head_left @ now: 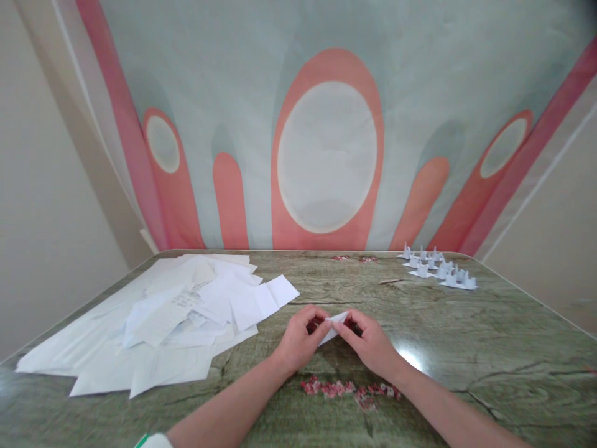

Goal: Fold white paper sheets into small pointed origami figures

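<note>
Between my hands is a small folded piece of white paper (334,327), held a little above the table at its middle front. My left hand (303,335) pinches its left side, thumb on the near face. My right hand (366,339) grips the right side the same way, and the two thumbs nearly meet. A pointed corner of the paper shows at the upper right and another edge slants down at the lower left. The fingers behind the paper are partly hidden.
A large spread heap of white paper sheets (172,323) covers the table's left side, some bearing writing. Several small folded white paper figures (422,269) stand in rows at the back right. The wood-grain table (466,348) meets a patterned backdrop (242,74) at its far edge.
</note>
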The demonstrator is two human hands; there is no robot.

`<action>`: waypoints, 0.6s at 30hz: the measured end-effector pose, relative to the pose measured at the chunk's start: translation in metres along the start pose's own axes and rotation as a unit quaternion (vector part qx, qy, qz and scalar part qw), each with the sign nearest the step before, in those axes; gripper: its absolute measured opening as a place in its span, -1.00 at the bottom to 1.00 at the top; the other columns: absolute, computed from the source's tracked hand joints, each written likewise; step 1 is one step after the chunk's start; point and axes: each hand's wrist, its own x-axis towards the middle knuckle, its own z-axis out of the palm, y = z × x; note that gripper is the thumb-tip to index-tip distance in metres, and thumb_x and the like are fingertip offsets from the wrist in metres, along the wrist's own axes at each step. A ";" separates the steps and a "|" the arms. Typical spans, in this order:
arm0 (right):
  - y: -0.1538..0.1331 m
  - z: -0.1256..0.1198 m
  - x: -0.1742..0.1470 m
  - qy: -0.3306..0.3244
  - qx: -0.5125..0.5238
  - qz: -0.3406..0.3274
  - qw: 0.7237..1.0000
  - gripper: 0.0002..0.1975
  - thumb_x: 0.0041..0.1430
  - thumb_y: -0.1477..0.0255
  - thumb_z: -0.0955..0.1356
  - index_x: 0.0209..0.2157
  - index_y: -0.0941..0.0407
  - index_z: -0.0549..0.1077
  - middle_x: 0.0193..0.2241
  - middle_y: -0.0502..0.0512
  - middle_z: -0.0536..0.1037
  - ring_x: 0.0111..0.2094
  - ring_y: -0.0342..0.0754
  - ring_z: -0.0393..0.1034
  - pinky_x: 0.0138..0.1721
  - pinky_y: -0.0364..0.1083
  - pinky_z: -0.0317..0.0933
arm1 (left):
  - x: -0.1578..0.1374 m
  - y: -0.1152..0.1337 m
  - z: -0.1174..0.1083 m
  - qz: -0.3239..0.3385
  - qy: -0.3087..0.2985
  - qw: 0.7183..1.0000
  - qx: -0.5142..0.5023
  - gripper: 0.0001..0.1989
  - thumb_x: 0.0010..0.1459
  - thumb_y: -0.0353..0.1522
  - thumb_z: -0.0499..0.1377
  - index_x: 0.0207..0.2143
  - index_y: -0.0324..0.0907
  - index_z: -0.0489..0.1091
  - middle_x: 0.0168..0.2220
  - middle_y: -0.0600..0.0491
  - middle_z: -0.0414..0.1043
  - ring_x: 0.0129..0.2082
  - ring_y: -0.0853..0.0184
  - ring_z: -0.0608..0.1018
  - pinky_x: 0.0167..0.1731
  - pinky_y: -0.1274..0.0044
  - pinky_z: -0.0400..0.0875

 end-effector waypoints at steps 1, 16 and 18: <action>0.002 0.001 0.000 0.004 0.007 0.003 1.000 -0.77 0.15 0.25 0.26 -0.42 0.13 0.34 -0.53 -0.04 0.36 -0.47 -0.13 0.23 -0.42 -0.15 0.13 | 0.000 0.001 0.000 0.002 0.003 1.000 -0.003 -0.85 0.12 -0.31 0.11 -0.38 -0.22 0.37 -0.37 0.04 0.39 -0.39 0.39 0.42 -0.37 0.58 0.31; 0.005 -0.002 0.002 -0.009 0.035 0.032 0.999 -0.77 0.11 0.27 0.29 -0.26 0.12 0.42 -0.49 -0.02 0.43 -0.44 -0.11 0.28 -0.40 -0.14 0.17 | -0.001 0.005 -0.001 0.024 -0.001 1.000 -0.010 -0.89 0.11 -0.36 0.12 -0.43 -0.22 0.36 -0.29 0.01 0.37 -0.30 0.38 0.43 -0.33 0.58 0.32; 0.007 -0.002 0.002 -0.008 0.034 0.030 0.999 -0.78 0.11 0.28 0.29 -0.29 0.12 0.42 -0.49 -0.02 0.43 -0.44 -0.11 0.27 -0.38 -0.14 0.17 | -0.002 0.005 -0.001 0.023 -0.010 1.000 -0.018 -0.90 0.09 -0.37 0.13 -0.42 -0.22 0.36 -0.27 0.00 0.36 -0.30 0.37 0.43 -0.34 0.59 0.33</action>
